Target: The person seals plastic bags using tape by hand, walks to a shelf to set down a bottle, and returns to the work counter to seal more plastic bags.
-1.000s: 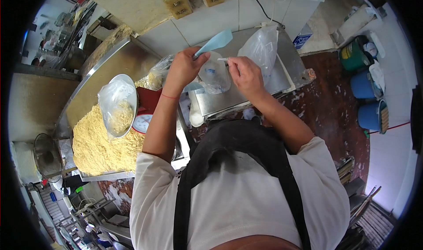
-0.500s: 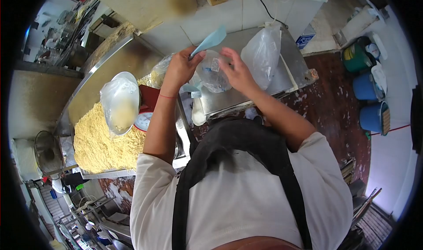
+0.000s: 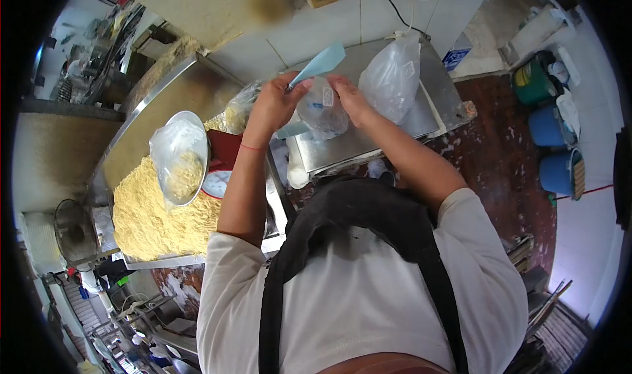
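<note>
My left hand (image 3: 275, 103) is closed around the narrow dark end of a light blue flat, blade-like piece (image 3: 322, 63), which points up and right. Just right of it hangs a clear plastic bag (image 3: 324, 120) with a small white label; its contents look clear and cannot be made out. My right hand (image 3: 352, 99) has its fingers together against the bag's upper right edge. Below my left hand shows another light blue piece (image 3: 292, 130), partly hidden. A fuller-looking clear plastic bag (image 3: 394, 81) stands on the metal table (image 3: 421, 120), right of my right hand.
At left, a metal trough holds a heap of yellow crumbly food (image 3: 155, 219). Above it sit a bagged white bowl (image 3: 199, 127) and a red scale-like device (image 3: 225, 149). A tiled wall (image 3: 316, 35) rises ahead. Blue buckets (image 3: 556, 175) stand on the floor at right.
My right hand has closed from spread fingers onto the bag's edge. The light blue piece has shifted slightly right and the labelled bag has turned a little between my hands.
</note>
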Motion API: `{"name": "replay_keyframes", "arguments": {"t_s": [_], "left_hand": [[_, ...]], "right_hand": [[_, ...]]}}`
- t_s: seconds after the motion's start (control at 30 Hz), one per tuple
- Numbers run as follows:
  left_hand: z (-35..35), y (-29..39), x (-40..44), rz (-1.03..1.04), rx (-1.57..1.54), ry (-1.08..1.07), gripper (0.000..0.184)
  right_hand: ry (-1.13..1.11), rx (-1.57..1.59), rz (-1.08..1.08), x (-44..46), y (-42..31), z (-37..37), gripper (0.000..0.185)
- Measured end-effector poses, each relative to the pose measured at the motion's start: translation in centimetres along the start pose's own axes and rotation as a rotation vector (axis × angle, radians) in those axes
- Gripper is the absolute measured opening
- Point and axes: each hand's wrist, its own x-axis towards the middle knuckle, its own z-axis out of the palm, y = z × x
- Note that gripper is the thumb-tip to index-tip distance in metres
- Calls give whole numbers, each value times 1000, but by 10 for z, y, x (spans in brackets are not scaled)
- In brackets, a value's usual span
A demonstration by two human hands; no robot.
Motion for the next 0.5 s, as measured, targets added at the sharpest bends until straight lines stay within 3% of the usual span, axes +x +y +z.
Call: {"name": "replay_keyframes", "arguments": {"t_s": [0.07, 0.17, 0.27, 0.37, 0.47, 0.5], "left_hand": [[3, 2, 0, 3, -2, 22, 37], [9, -2, 2, 80, -46, 59, 37], [12, -3, 6, 42, -66, 52, 36], [7, 8, 3, -32, -8, 7, 36], [24, 3, -9, 264, 99, 254, 35], [29, 3, -14, 247, 88, 293, 34]], "right_hand": [[6, -62, 35, -1, -4, -4, 54], [-65, -207, -244, -19, -9, 7, 74], [-101, -468, -357, -34, -2, 12, 89], [-197, -482, -297, -28, 15, -7, 100], [-213, -404, -187, -41, -19, -17, 95], [-205, -292, -180, -38, -17, -19, 94]]}}
